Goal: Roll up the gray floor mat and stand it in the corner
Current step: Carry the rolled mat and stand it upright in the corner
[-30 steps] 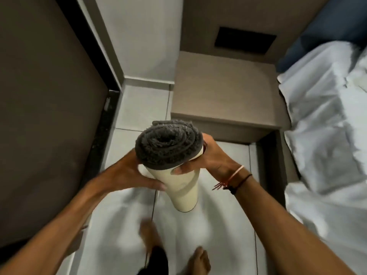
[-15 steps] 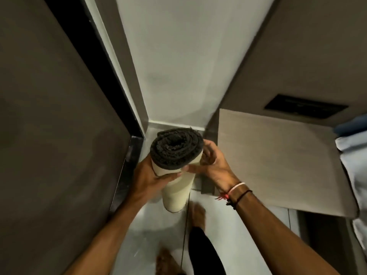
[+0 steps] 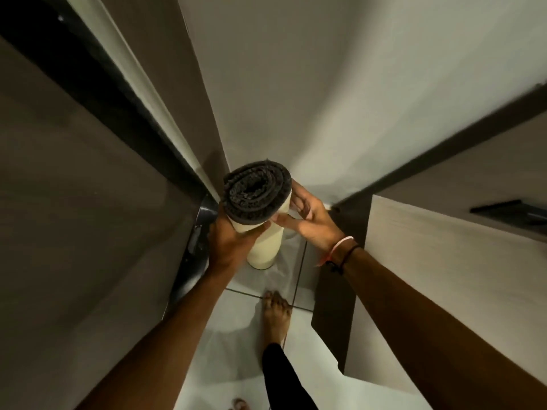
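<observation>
The rolled gray floor mat (image 3: pixel 257 194) is upright, its dark fuzzy spiral end facing up and its cream backing on the outside. Its lower end is at the tiled floor in the corner where the white wall meets the door frame. My left hand (image 3: pixel 229 242) wraps the roll from the left, below the top. My right hand (image 3: pixel 307 218) holds it from the right, thumb across the front and fingers behind the roll.
A dark door (image 3: pixel 74 202) with a black frame lines the left. A wooden bedside cabinet (image 3: pixel 444 276) stands close on the right. My bare foot (image 3: pixel 275 315) is on the white floor tiles (image 3: pixel 236 335) just behind the roll.
I have stepped forward with the roll, from mid-floor by the cabinet into the wall corner. Both hands have kept their hold on it.
</observation>
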Motion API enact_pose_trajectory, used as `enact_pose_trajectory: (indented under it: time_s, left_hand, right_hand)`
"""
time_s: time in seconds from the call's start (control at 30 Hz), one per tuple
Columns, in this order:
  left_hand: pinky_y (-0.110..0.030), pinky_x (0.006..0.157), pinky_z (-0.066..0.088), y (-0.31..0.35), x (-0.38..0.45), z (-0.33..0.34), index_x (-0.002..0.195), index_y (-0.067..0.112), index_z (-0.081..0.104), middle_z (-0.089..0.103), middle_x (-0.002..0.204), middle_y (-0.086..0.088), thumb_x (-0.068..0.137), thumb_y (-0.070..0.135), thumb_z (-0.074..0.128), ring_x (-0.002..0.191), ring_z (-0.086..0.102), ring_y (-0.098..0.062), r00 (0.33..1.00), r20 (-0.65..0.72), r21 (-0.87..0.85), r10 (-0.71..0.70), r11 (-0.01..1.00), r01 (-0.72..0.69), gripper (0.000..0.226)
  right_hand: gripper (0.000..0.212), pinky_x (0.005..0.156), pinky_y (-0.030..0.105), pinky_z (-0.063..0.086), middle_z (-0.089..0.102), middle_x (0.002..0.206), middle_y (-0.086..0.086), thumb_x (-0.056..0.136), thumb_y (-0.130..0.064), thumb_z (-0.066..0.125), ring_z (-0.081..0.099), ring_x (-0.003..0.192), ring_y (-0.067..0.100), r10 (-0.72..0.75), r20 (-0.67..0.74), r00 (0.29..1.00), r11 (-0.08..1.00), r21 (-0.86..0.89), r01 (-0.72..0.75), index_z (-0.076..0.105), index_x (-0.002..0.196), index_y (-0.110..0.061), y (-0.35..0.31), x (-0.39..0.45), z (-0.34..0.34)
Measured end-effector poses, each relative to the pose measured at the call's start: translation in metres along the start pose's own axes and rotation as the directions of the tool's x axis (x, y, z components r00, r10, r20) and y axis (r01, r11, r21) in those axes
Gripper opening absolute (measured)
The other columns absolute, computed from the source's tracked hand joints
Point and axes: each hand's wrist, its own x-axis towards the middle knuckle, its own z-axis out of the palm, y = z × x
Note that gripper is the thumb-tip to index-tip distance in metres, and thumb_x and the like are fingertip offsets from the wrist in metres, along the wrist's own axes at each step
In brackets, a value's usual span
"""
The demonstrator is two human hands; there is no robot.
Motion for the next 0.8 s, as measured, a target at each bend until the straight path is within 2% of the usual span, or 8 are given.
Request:
enact_pose_trajectory:
  time_s: [0.07, 0.17, 0.23, 0.47, 0.57, 0.67, 0.73, 0.8]
  left_hand:
    - [-0.053, 0.112, 0.048, -0.002, 0.019, 0.002, 0.144, 0.007, 0.052, 0.061, 0.146, -0.01, 0.066, 0.019, 0.096, 0.132, 0.06, -0.022, 0.999, -0.041, 0.026, -0.002, 1.0, 0.004, 0.091]
    - [-0.05, 0.109, 0.051, 0.003, 0.039, 0.001, 0.143, 0.006, 0.054, 0.064, 0.142, -0.011, 0.062, 0.028, 0.098, 0.131, 0.061, -0.026, 0.996, -0.085, 0.094, 0.039, 0.995, -0.031, 0.095]
    - [-0.048, 0.108, 0.052, 0.004, 0.048, -0.001, 0.144, 0.008, 0.054, 0.064, 0.142, -0.009, 0.061, 0.031, 0.098, 0.13, 0.062, -0.025, 0.994, -0.104, 0.11, 0.037, 0.994, -0.026, 0.097]
    - [-0.048, 0.11, 0.05, 0.004, 0.068, -0.005, 0.147, 0.008, 0.049, 0.061, 0.145, -0.011, 0.059, 0.025, 0.099, 0.133, 0.059, -0.026, 0.992, -0.124, 0.096, -0.005, 0.995, 0.017, 0.102]
    - [-0.046, 0.112, 0.049, 0.008, 0.082, -0.007, 0.149, 0.007, 0.045, 0.058, 0.148, -0.011, 0.057, 0.027, 0.1, 0.135, 0.057, -0.025, 0.992, -0.113, 0.109, -0.053, 0.992, 0.065, 0.109]
    - [-0.045, 0.11, 0.051, 0.01, 0.086, -0.01, 0.148, 0.009, 0.047, 0.059, 0.147, -0.009, 0.054, 0.035, 0.101, 0.134, 0.058, -0.025, 0.992, -0.086, 0.139, -0.097, 0.984, 0.108, 0.111]
    - [-0.044, 0.109, 0.052, 0.015, 0.079, -0.016, 0.147, 0.01, 0.048, 0.061, 0.146, -0.009, 0.055, 0.04, 0.1, 0.133, 0.059, -0.026, 0.984, -0.04, 0.137, -0.175, 0.974, 0.179, 0.111]
    - [-0.038, 0.106, 0.053, 0.017, 0.067, -0.022, 0.145, 0.009, 0.052, 0.063, 0.144, -0.01, 0.059, 0.042, 0.097, 0.131, 0.061, -0.027, 0.972, 0.0, 0.132, -0.234, 0.964, 0.232, 0.103]
  right_hand:
    - [0.083, 0.125, 0.046, 0.034, 0.048, 0.157, 0.016, 0.085, 0.017, 0.069, 0.042, 0.149, 0.026, -0.003, 0.012, 1.0, 1.0, 0.025, 0.003, 0.034, 0.155, -0.008, -0.004, 0.022, 0.0]
    - [0.077, 0.112, 0.038, 0.049, 0.051, 0.152, 0.021, 0.086, 0.018, 0.067, 0.049, 0.143, 0.03, 0.014, -0.002, 1.0, 0.997, 0.082, -0.014, 0.035, 0.152, -0.007, -0.009, 0.043, 0.001]
    - [0.072, 0.104, 0.033, 0.054, 0.054, 0.149, 0.022, 0.086, 0.015, 0.069, 0.053, 0.139, 0.03, 0.022, -0.009, 1.0, 0.995, 0.093, -0.021, 0.037, 0.148, -0.006, -0.01, 0.053, 0.004]
    - [0.07, 0.115, 0.046, 0.046, 0.053, 0.148, 0.027, 0.087, 0.016, 0.067, 0.051, 0.14, 0.036, 0.025, -0.058, 0.998, 0.997, 0.069, -0.021, 0.036, 0.149, 0.005, -0.016, 0.072, 0.013]
    - [0.063, 0.12, 0.045, 0.041, 0.055, 0.146, 0.027, 0.088, 0.012, 0.069, 0.05, 0.141, 0.035, 0.027, -0.107, 0.994, 1.0, 0.017, -0.025, 0.042, 0.145, 0.008, -0.021, 0.08, 0.021]
    - [0.062, 0.122, 0.043, 0.038, 0.055, 0.148, 0.023, 0.09, 0.001, 0.073, 0.048, 0.143, 0.032, 0.061, -0.151, 0.987, 0.997, -0.041, -0.068, 0.045, 0.145, 0.005, -0.023, 0.079, 0.024]
    - [0.069, 0.125, 0.04, 0.033, 0.046, 0.157, 0.019, 0.092, -0.015, 0.074, 0.04, 0.149, 0.028, 0.119, -0.143, 0.983, 0.988, -0.084, -0.132, 0.041, 0.15, -0.001, -0.026, 0.069, 0.023]
    - [0.075, 0.126, 0.039, 0.031, 0.039, 0.162, 0.018, 0.092, -0.022, 0.075, 0.035, 0.152, 0.027, 0.17, -0.158, 0.973, 0.98, -0.079, -0.184, 0.037, 0.154, -0.003, -0.031, 0.059, 0.022]
